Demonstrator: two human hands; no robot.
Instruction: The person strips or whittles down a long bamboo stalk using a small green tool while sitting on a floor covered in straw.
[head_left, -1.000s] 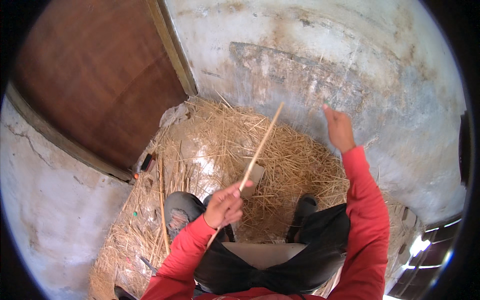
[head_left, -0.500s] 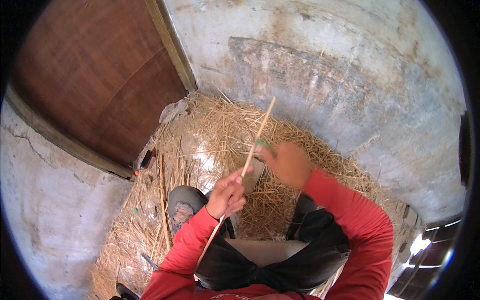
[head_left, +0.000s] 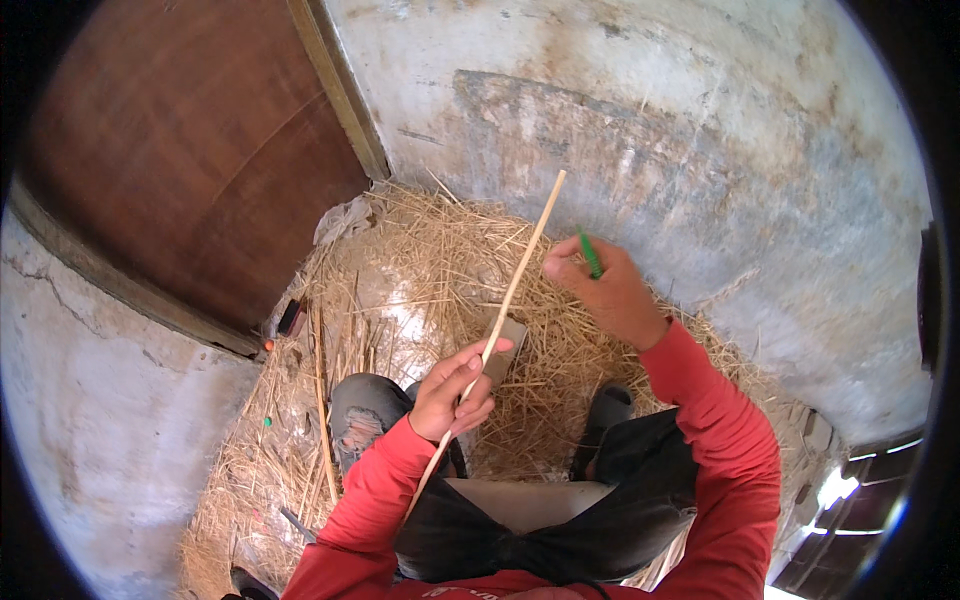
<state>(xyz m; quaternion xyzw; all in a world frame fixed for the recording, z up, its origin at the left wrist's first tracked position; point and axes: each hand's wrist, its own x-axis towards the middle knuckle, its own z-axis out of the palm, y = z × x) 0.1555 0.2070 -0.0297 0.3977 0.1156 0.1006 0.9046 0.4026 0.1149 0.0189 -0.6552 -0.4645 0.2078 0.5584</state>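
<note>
I see left hand (head_left: 446, 392) clamped on stick (head_left: 526, 260) | right hand (head_left: 614, 296), apart, grips green tool (head_left: 590, 256) | light hold may let stick slip

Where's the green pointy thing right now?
In the head view, the green thing is in the right hand, to the right of the stick that the left hand holds.

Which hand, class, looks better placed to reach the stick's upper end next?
Probably the right hand: it is nearer that end of the pale stick, with a slim green object in it, while the left hand grips the stick lower down.
</note>
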